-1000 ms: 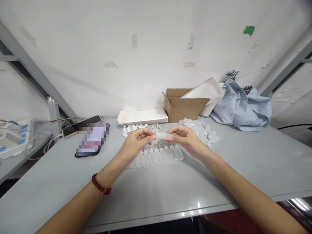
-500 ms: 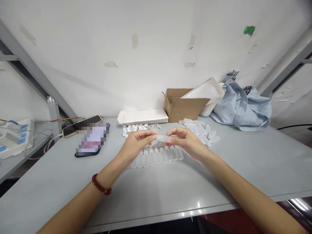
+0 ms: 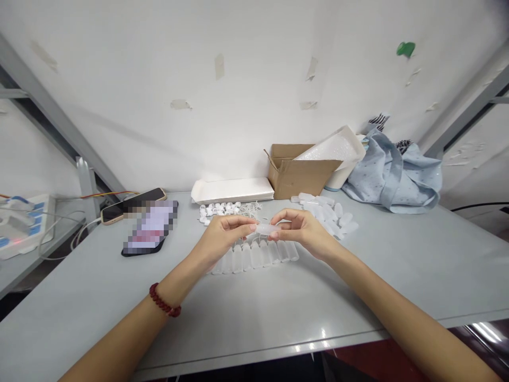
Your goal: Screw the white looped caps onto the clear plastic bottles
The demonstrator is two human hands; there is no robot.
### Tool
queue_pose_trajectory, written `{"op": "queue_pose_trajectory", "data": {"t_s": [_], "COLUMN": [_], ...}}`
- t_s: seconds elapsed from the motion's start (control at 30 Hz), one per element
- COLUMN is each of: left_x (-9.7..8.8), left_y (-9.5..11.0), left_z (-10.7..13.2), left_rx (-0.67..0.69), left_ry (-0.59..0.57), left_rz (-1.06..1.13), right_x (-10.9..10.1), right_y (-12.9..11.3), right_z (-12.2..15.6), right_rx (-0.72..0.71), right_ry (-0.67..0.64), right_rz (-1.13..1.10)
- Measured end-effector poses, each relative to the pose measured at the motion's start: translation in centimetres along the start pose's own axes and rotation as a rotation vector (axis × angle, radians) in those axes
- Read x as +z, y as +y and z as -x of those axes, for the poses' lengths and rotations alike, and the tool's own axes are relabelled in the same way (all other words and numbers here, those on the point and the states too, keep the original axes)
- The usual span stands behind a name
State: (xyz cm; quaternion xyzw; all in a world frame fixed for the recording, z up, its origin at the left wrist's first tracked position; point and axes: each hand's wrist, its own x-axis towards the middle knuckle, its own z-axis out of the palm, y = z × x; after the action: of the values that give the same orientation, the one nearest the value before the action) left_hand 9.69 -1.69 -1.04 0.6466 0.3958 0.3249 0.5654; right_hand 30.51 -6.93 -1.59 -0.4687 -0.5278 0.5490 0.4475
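Between my two hands is a translucent white plastic tube (image 3: 265, 229), held level above the table. The fingertips of my left hand (image 3: 227, 233) pinch its left end. Its right end sits between the thumb and fingers of my right hand (image 3: 299, 229). Just below lies a row of similar translucent tubes (image 3: 256, 256) with thin strings at their tops. Behind my left hand are several small white caps (image 3: 218, 208) with white strings (image 3: 251, 209). Loose translucent tubes (image 3: 328, 215) lie in a pile beyond my right hand.
At the back stand a white tray-like box (image 3: 234, 190) and an open cardboard box (image 3: 304, 178) with bubble wrap. A light blue bag (image 3: 397, 175) sits at the right. Two phones, one a blurred-screen phone (image 3: 149, 228), lie left, near a power strip (image 3: 34, 225) and cables.
The tube has dropped very slightly in view and looks more level. Both hands keep their pinch on it; the things on the table stay in place.
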Motion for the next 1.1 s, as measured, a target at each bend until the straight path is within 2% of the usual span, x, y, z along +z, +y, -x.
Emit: {"op": "queue_pose_trajectory", "data": {"t_s": [0.2, 0.77, 1.1], "left_x": [0.18, 0.45, 0.50], "left_y": [0.14, -0.10, -0.20], "left_z": [0.06, -0.04, -0.03], "left_rx": [-0.003, -0.037, -0.101], "left_ry": [-0.009, -0.071, -0.046], "left_rz": [-0.057, 0.018, 0.182], "right_x": [0.16, 0.33, 0.41], "right_y": [-0.39, -0.62, -0.43], "right_z": [0.17, 0.29, 0.29], "right_rx": [0.004, -0.039, -0.059], "right_ry": [0.012, 0.036, 0.095], "right_rz": [0.057, 0.058, 0.086]}}
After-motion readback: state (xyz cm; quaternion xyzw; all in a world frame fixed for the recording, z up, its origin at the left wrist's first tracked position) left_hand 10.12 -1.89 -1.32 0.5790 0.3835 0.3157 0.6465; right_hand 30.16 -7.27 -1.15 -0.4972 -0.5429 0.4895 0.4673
